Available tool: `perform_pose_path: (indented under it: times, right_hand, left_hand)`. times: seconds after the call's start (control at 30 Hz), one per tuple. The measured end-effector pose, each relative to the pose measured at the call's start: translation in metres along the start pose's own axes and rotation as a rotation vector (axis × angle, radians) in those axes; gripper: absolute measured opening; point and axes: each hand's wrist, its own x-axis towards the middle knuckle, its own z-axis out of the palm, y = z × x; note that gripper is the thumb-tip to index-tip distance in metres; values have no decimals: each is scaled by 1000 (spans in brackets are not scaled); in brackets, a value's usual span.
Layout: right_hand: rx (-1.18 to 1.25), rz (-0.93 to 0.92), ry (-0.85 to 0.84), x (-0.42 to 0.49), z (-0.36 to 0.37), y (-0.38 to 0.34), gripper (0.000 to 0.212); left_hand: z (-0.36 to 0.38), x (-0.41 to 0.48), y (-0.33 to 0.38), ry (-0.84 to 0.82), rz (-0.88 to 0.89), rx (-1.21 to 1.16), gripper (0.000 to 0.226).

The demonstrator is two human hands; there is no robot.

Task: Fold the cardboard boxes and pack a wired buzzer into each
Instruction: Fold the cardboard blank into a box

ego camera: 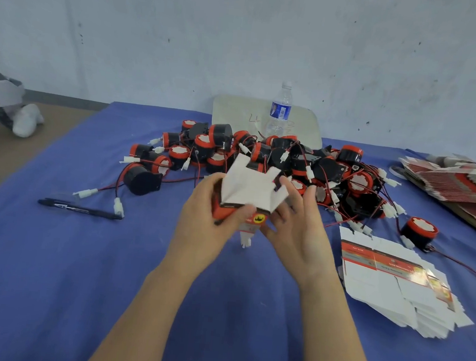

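a blue cloth table (78, 281) is seen closest, with two bare arms reaching over it. just past the middle, a small red and white cardboard box (247, 192) is held up above the cloth. its red side is gripped by the left hand (208, 206), with the fingers curled round it. its other side is pinched by the right hand (298, 229), with the thumb low and the fingers up by a white flap. the white flaps at the top are not yet tucked in, so the box looks only half folded. the folding step is judged to be in hand. next, the flaps would need to be pushed in and one end left open, so that a buzzer can be put inside.

a fanned heap of flat white and red cardboard boxes (394, 283) is laid to the right of the hands. a black pen (79, 209) is laid to the left. behind the hands, a pile of black and red round wired buzzers (261, 159) is spread out, with thin wires and white plugs tangled together. a second stack of flat red and white boxes (455, 182) is seen at the far right edge.

further back, a clear plastic water bottle (278, 112) is stood in front of a pale board (237, 114). a white wall (243, 37) with dark marks is seen behind it all, and a brown floor (19, 132) is seen at the left.
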Motion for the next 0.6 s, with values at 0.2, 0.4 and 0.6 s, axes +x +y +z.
perform_pose_path:
  times: [0.2, 0.4, 0.6]
  right_hand:
    - [-354, -247, -39, -7, 11, 12, 56]
    - [-372, -226, -66, -8, 9, 10, 56]
    - [-360, -180, -90, -9, 8, 10, 37]
  left_hand:
    - [1, -1, 1, 11, -197, -265, 39]
    - [-2, 0, 1, -63, -207, -318, 44]
    - [-3, -1, -2, -47, -211, -296, 48]
